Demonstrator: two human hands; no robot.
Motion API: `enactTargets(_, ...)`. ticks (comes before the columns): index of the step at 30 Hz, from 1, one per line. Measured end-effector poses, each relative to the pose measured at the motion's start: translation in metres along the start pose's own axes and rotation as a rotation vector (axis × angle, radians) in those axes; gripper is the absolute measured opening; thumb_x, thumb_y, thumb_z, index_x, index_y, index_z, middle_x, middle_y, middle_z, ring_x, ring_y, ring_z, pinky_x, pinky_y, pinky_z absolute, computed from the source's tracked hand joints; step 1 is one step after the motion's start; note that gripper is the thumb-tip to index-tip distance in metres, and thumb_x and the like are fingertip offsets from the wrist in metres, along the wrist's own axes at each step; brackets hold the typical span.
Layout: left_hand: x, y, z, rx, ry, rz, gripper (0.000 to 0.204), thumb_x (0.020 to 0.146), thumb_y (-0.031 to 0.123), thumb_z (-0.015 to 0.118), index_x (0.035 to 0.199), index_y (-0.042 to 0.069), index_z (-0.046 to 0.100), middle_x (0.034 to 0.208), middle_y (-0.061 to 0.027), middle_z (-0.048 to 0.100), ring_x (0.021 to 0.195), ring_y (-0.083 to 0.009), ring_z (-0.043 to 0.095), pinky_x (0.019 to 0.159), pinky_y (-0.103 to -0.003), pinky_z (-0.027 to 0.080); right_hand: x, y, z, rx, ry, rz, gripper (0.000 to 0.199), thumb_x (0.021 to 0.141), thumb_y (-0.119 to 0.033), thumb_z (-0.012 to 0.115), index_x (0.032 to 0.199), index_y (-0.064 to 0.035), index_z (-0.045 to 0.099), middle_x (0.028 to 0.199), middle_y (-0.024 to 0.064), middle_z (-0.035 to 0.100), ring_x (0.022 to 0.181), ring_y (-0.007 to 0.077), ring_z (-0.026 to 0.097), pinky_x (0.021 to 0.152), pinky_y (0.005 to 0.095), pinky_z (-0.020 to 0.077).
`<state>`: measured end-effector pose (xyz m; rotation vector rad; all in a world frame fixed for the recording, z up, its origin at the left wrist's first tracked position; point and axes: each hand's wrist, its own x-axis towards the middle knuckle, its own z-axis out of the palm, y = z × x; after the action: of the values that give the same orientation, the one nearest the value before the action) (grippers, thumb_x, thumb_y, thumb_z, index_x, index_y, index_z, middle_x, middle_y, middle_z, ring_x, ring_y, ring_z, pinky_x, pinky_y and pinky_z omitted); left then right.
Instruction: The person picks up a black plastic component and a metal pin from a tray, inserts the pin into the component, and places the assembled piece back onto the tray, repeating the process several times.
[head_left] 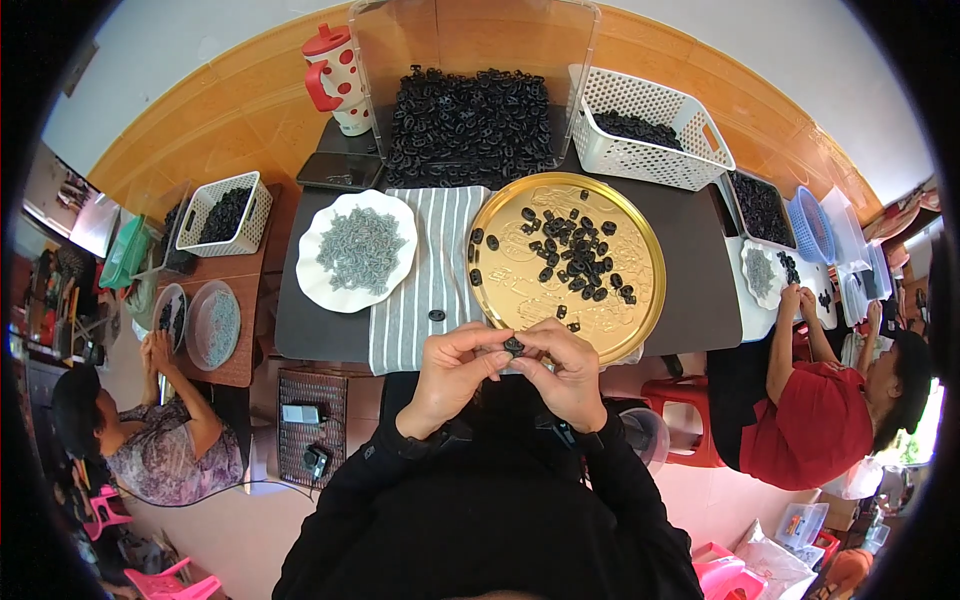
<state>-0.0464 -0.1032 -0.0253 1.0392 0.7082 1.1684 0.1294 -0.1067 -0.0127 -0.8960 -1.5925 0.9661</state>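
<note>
Just past the near edge of the dark table, my left hand (455, 368) and my right hand (562, 362) meet fingertip to fingertip. Between them they pinch a small black oval plastic part (513, 346); its finer shape is partly covered by my fingers. Right behind my hands lies a round gold tray (650, 290) with many loose black parts scattered on it. One more black oval part (437, 315) rests on the grey-and-white striped cloth (400, 335) beside my left hand. Left of the cloth, a white wavy-rimmed plate (312, 262) carries a heap of small grey pieces.
At the back stand a clear bin (470, 40) heaped with black parts and a white perforated basket (660, 165). A red-lidded cup (340, 85) and a dark phone (340, 171) are at the back left. Two people work at side tables, one left (160, 440), one right (815, 420).
</note>
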Motion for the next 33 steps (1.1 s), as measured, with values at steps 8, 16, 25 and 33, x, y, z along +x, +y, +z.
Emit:
enactTargets(8, 0.000, -0.003, -0.004, -0.111, -0.059, 0.005, 0.029, 0.084, -0.009, 0.063, 0.112, -0.002, 0.067, 0.092, -0.0067, 0.061, 0.074, -0.0093, 0.057, 0.062, -0.020, 0.049, -0.006, 0.005, 0.006, 0.083, 0.081, 0.026, 0.034, 0.074, 0.010, 0.072, 0.106, 0.0001, 0.066, 0.090, 0.0094, 0.062, 0.075, 0.0145, 0.061, 0.064, 0.0238, 0.0494)
enactTargets(16, -0.001, -0.004, -0.001, -0.094, -0.033, 0.020, 0.028, 0.084, -0.008, 0.064, 0.111, -0.003, 0.067, 0.093, -0.0078, 0.062, 0.074, -0.0098, 0.058, 0.061, -0.020, 0.049, -0.006, -0.003, 0.006, -0.031, 0.073, -0.038, 0.031, 0.075, 0.011, 0.070, 0.105, 0.0014, 0.066, 0.092, 0.0112, 0.063, 0.075, 0.0157, 0.062, 0.064, 0.0243, 0.0491)
enactTargets(25, -0.006, -0.006, 0.005, -0.051, 0.002, 0.080, 0.026, 0.085, -0.007, 0.063, 0.111, -0.003, 0.067, 0.092, -0.0074, 0.061, 0.073, -0.0094, 0.057, 0.061, -0.020, 0.048, -0.008, -0.006, 0.009, -0.076, 0.101, -0.060, 0.029, 0.074, 0.011, 0.071, 0.101, 0.0022, 0.066, 0.092, 0.0127, 0.064, 0.072, 0.0158, 0.061, 0.061, 0.0243, 0.0473)
enactTargets(33, -0.009, -0.007, 0.010, 0.033, 0.022, 0.139, 0.025, 0.087, -0.006, 0.062, 0.111, -0.003, 0.066, 0.089, -0.0060, 0.058, 0.072, -0.0091, 0.055, 0.061, -0.020, 0.047, -0.009, -0.005, 0.006, -0.105, 0.079, -0.060, 0.026, 0.076, 0.010, 0.069, 0.101, 0.0036, 0.064, 0.092, 0.0122, 0.063, 0.074, 0.0184, 0.064, 0.064, 0.0255, 0.0508)
